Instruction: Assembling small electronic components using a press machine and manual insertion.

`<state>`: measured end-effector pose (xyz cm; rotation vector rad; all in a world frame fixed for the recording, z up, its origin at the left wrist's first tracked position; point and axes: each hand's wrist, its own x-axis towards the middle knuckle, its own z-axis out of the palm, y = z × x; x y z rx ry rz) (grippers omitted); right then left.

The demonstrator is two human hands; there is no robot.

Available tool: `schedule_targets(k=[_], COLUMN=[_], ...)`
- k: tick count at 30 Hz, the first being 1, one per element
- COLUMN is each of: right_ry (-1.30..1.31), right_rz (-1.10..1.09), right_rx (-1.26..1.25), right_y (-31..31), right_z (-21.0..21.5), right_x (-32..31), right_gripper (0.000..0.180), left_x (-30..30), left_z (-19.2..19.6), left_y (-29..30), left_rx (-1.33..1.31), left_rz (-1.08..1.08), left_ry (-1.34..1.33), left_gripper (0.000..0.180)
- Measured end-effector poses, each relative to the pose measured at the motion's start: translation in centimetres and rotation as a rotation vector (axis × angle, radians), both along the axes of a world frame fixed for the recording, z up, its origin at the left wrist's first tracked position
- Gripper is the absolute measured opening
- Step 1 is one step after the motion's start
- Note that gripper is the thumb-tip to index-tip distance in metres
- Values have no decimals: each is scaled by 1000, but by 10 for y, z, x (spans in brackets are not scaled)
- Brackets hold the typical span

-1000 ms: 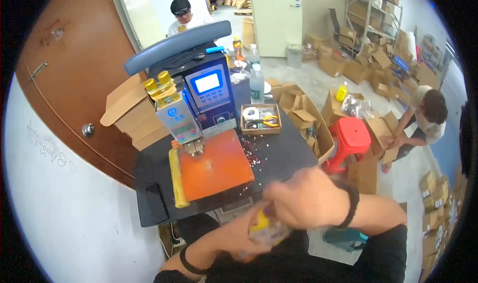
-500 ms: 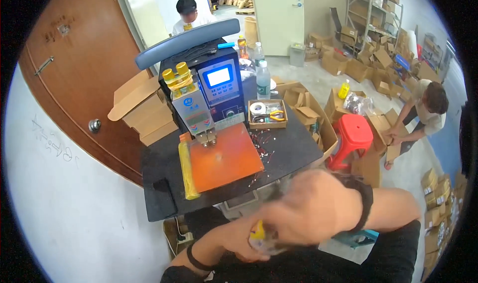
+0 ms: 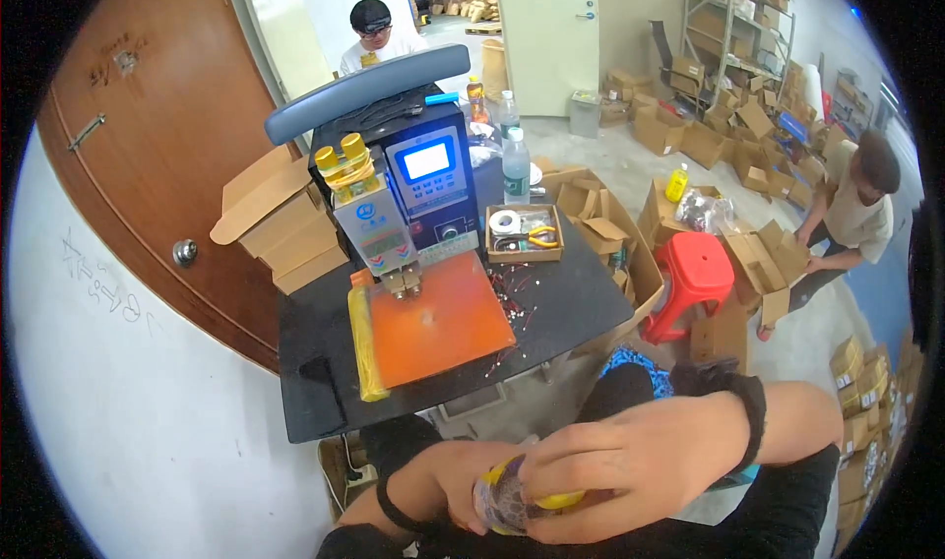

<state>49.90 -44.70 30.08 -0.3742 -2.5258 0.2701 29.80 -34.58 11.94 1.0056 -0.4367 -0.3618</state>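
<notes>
The small bundle (image 3: 512, 495) between the hands is glossy clear plastic over yellow. The machine (image 3: 399, 200) has a smooth plastic casing, its pad (image 3: 438, 323) matt orange. The table (image 3: 581, 293) is matt black. Far boxes (image 3: 276, 224) are plain brown cardboard; the stool (image 3: 697, 269) is shiny red plastic.

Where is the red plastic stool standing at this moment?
In the head view, the red stool stands on the floor right of the black table, among open cardboard boxes.
</notes>
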Motion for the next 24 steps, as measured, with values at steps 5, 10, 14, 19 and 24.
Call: schedule_targets(k=[5,10,14,19,24], right_ry=[337,10,-35,89,658], right_rz=[77,-565,-505,-448,-1137], right_rx=[-252,117,229,336,-242], right_y=[10,18,17,5,8], right_z=[-28,-13,-29,-40,-197], right_x=[1,20,44,93,142], right_gripper=[30,26,24,31,21], left_x=[27,43,44,55,82], left_z=[20,24,5,20,11], left_y=[6,-1,7,6,14], left_rx=[396,306,824,683,443], left_rz=[429,802,670,730,750], left_ry=[-356,-201,-114,-164,-346], left_gripper=[89,76,78,89,84])
